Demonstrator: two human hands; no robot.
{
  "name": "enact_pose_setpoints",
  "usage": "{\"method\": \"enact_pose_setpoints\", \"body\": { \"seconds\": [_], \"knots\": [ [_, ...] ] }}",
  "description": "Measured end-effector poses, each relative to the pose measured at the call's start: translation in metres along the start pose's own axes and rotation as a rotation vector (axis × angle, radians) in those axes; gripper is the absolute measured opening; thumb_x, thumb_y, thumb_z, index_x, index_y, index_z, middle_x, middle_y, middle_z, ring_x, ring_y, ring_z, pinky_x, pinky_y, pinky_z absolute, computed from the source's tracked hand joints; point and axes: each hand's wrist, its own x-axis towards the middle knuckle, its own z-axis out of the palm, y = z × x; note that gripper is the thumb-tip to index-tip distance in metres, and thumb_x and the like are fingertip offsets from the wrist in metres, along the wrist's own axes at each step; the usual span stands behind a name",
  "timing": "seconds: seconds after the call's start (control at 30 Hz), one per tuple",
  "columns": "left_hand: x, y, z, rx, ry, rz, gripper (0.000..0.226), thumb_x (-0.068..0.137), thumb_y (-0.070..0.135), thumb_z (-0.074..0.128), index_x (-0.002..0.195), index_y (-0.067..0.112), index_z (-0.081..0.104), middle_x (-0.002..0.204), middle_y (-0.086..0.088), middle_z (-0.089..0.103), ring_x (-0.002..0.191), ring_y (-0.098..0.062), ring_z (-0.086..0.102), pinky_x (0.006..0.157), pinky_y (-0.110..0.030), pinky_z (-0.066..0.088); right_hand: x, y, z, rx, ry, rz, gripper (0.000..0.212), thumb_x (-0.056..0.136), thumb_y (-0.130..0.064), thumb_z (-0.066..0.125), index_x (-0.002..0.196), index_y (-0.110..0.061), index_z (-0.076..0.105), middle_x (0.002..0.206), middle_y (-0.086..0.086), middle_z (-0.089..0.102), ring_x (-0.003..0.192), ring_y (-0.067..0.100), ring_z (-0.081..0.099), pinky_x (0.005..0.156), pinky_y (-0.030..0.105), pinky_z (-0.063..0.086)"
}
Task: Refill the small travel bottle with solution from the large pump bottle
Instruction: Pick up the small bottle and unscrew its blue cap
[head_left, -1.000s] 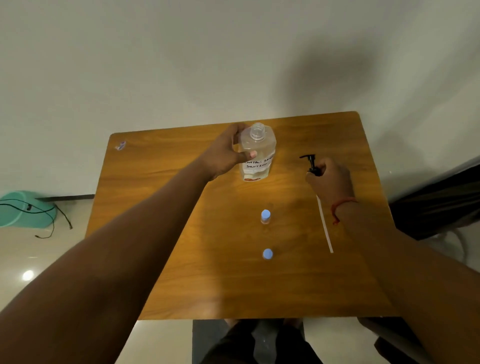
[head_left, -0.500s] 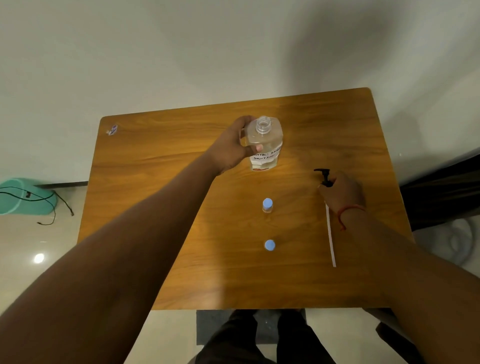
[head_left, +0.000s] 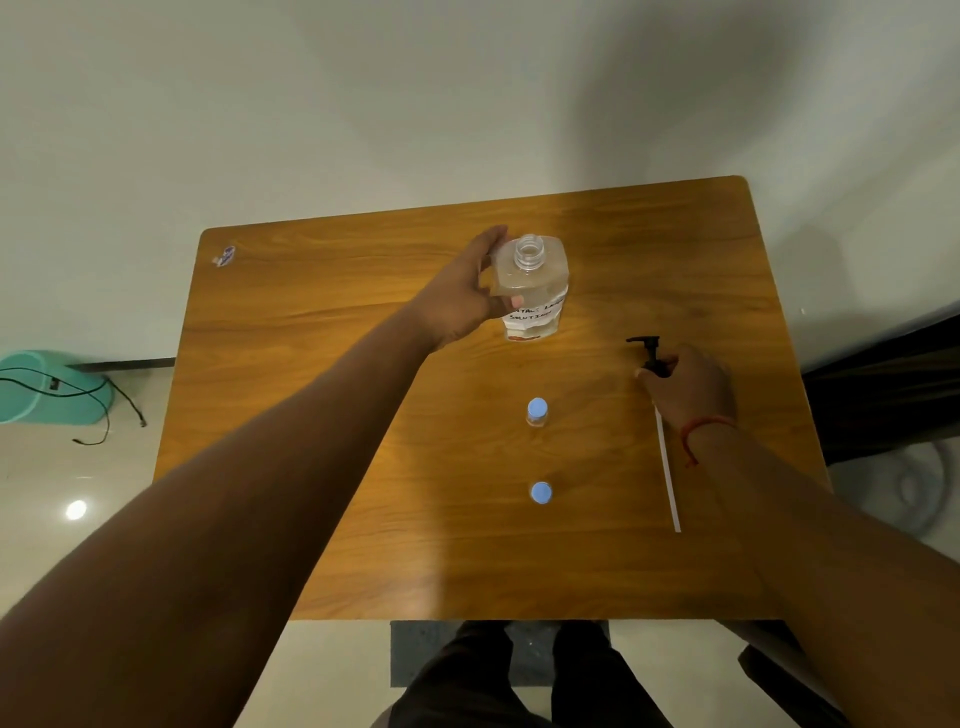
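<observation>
So the pump head is already off the large bottle, whose neck stands open. The left hand is wrapped around that bottle on the worktop, and the right hand has its fingers curled around the pump collar, its long tube lying on the wood. The small travel bottle stands in the middle, near a blue cap. Can't tell if it's still capped. Looks like the pouring is still left.

Dim, warm light; broad soft shadows on the wall, glare spot on the floor, wide-angle bending at the edges
</observation>
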Motion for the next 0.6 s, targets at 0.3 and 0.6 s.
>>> {"method": "enact_pose_setpoints", "body": {
  "seconds": [0.3,0.6],
  "knots": [
    [-0.043,-0.048,0.012,-0.264,0.309,-0.106,0.066,0.096,0.010,0.068,0.154,0.016,0.036,0.159,-0.002,0.041,0.148,-0.012,0.035,0.109,-0.029,0.042,-0.017,-0.013,-0.010,0.076,0.232,-0.265,0.041,0.086,-0.044,0.066,0.113,-0.014,0.058,0.114,0.009,0.058,0.109,0.028,0.051,0.083,0.044,0.052],
    [-0.075,-0.093,0.075,-0.090,0.130,-0.145,0.052,0.098,0.004,0.062,0.147,0.015,0.047,0.154,0.000,0.048,0.145,-0.010,0.038,0.117,-0.035,0.040,-0.048,-0.054,0.012,0.008,-0.112,-0.897,0.049,0.082,-0.049,0.068,0.121,-0.021,0.060,0.109,-0.005,0.055,0.103,0.014,0.047,0.081,0.028,0.037]
  ]
}}
